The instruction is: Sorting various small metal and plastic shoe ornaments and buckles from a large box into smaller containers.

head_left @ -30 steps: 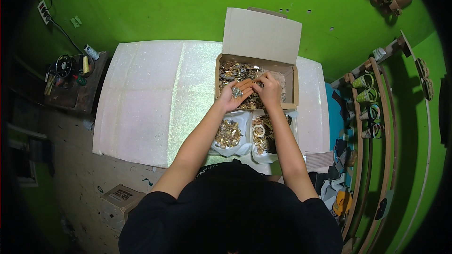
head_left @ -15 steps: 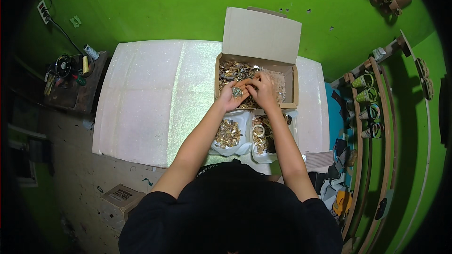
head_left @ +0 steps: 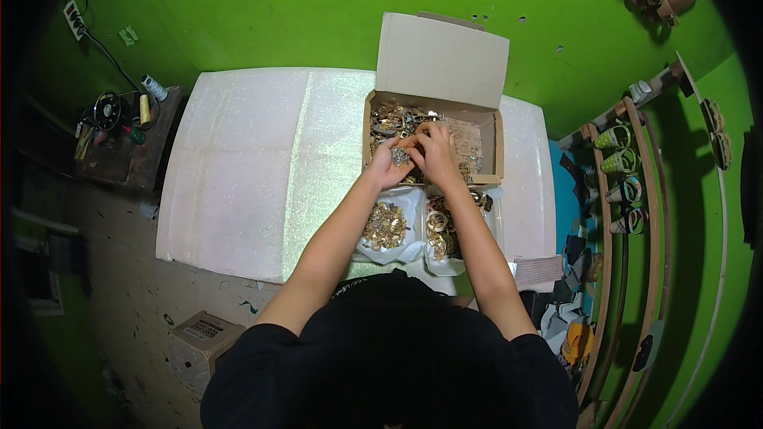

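Nearest the body, a brown carton [head_left: 205, 338] is seen on the floor [head_left: 139, 294], left of the person. The table [head_left: 246, 159] is covered with a pale, glossy sheet; on it, by its near edge, a left bag [head_left: 414, 222] of white plastic is filled with small gold-toned pieces, and a right bag [head_left: 447, 268], with mixed fittings, is placed just beside it. Beyond the bags, a box [head_left: 498, 143] with its lid raised is part filled with fittings [head_left: 393, 117]. The scene is flanked by a dark side table [head_left: 143, 160] on the left and a rack [head_left: 653, 230] of sandals [head_left: 618, 162] on the right, and is closed by a green wall [head_left: 318, 16]. Over the box, the left hand [head_left: 387, 169] is turned palm up and loosely cupped; the right hand [head_left: 437, 157] is bent above its fingers, and whether anything is pinched there cannot be told. Small silvery pieces [head_left: 400, 156] are cradled in the left palm, just beside the right fingertips.
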Motion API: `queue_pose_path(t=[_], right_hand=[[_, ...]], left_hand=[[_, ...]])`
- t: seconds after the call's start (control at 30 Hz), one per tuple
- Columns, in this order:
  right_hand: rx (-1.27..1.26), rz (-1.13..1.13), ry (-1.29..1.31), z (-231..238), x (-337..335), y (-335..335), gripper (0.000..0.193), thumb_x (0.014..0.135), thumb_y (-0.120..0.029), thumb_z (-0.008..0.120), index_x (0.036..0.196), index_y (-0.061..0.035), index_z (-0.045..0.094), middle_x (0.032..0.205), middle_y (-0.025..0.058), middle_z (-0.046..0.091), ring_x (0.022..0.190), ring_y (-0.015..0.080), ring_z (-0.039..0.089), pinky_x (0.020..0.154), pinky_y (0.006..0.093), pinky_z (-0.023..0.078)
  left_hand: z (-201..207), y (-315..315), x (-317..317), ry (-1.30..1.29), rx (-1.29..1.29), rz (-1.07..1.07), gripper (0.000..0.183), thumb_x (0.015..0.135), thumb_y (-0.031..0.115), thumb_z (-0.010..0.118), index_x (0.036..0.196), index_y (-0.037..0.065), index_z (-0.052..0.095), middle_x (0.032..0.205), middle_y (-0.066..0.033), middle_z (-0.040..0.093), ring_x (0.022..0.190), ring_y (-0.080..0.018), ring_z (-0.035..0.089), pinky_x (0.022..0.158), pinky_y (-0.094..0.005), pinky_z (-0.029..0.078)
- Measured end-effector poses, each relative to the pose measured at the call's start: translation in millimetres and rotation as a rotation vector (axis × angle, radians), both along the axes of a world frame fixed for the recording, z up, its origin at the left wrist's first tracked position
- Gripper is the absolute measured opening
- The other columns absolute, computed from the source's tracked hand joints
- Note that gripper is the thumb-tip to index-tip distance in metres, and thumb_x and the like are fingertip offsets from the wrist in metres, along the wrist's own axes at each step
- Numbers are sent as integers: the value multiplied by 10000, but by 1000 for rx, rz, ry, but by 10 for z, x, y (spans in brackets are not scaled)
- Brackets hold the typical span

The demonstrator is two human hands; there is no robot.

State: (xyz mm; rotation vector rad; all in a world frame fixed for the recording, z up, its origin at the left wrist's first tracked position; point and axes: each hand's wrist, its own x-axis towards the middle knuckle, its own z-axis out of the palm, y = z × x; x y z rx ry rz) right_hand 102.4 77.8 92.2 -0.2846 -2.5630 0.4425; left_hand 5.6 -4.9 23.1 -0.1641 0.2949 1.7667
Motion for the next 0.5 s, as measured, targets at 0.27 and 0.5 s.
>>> queue_pose_path(t=[0.27, 0.5], right_hand=[[-53, -119, 82, -48, 53, 86, 148, 651, -140, 644, 776, -71, 605, 919, 56, 511, 919, 249, 453, 780, 378, 346], [-37, -177, 110, -39, 95, 153, 136, 661, -124, 620, 781, -67, 588, 893, 53, 520, 890, 245, 476, 764, 368, 346]], left_hand=[[-34, 6, -17, -20, 40, -36, 401, 904, 258, 254, 1043, -57, 459, 936, -162, 530, 895, -235, 534, 835, -351, 458], [136, -3, 32, 17, -4, -10, 448, 904, 245, 213, 1128, -83, 422, 1052, -205, 504, 1024, -284, 493, 907, -364, 414]])
